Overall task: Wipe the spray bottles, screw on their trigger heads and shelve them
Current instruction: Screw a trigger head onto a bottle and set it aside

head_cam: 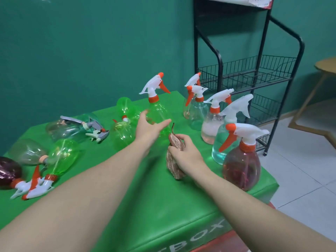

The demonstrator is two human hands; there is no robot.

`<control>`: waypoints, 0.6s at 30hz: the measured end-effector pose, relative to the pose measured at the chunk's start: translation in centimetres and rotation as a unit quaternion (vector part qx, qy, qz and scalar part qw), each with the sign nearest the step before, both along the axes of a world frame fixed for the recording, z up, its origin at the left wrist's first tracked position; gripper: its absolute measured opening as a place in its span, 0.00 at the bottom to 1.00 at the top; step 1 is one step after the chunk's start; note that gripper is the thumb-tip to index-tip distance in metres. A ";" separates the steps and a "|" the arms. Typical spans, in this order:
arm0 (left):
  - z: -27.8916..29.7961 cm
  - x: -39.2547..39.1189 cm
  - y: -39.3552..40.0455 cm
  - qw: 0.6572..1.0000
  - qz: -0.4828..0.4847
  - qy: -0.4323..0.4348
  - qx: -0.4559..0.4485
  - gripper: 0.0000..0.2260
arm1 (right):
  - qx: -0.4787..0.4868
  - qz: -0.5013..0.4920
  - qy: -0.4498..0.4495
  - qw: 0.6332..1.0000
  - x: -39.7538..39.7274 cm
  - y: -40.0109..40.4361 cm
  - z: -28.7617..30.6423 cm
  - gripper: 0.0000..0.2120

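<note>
So, nearest first:
right hand: your right hand (183,151) has its fingers curled round a bunched brown cloth (174,160), held just above the green table (163,206); fine for now
left hand: your left hand (151,128) is spread, fingers apart, reaching at the upright green bottle (158,113) with its trigger head (154,84) already on; can't tell if it's touching yet
right side: five capped bottles stand packed together, the red bottle (241,166) closest to your right forearm
far: wire rack (254,73), no bottles on the shelves in view
risk: I'd guess a careless grab tips the light green bottle; swinging that elbow could knock the red one off the edge
</note>
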State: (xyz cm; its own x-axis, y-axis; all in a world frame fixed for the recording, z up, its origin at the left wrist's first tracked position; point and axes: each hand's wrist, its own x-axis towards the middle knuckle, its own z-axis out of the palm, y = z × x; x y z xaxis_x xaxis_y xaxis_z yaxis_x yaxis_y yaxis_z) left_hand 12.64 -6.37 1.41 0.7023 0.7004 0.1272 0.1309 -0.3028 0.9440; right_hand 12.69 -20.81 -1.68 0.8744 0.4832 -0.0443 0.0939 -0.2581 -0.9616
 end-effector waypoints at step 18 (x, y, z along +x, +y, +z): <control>-3.9 15.6 5.0 0.991 -0.016 0.114 0.060 0.43 | 0.018 0.015 -0.009 1.000 5.6 3.7 -2.3 0.15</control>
State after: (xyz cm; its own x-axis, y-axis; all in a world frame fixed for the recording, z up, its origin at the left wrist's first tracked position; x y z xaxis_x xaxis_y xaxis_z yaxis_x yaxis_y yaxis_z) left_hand 28.26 -1.35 -2.46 0.7444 0.6663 0.0439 0.3254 -0.4193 0.8475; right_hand 18.28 -17.12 -4.01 0.8601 0.5100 -0.0106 0.1182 -0.2195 -0.9684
